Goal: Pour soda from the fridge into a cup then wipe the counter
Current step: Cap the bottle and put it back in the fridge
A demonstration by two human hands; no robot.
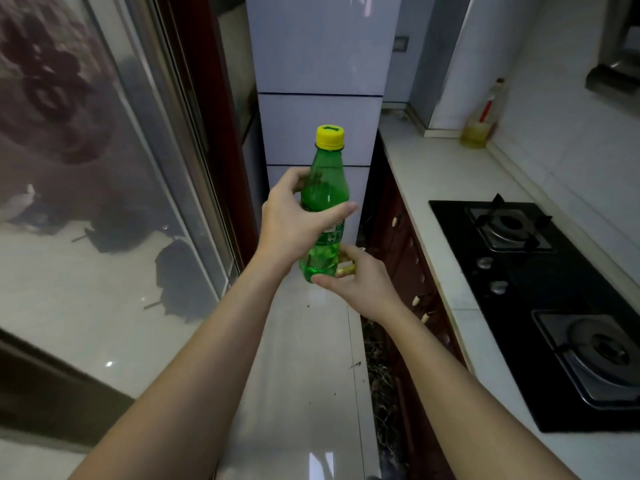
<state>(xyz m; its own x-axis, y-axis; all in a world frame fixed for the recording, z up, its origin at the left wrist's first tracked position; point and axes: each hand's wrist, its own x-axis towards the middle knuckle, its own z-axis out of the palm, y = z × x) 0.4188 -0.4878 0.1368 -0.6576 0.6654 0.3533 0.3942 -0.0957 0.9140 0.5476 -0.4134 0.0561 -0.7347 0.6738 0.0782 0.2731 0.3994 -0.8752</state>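
Both hands hold a green soda bottle [323, 202] upright in mid-air, its yellow cap [330, 136] on. The left hand [291, 220] wraps the middle, thumb across the front; the right hand [356, 277] grips the base — fingers curled round it. Right of the hands, a white counter [433, 174] carries a black gas hob [540, 289].

both hands, left hand [291, 220] & right hand [353, 282], grip upright green soda bottle [323, 195].
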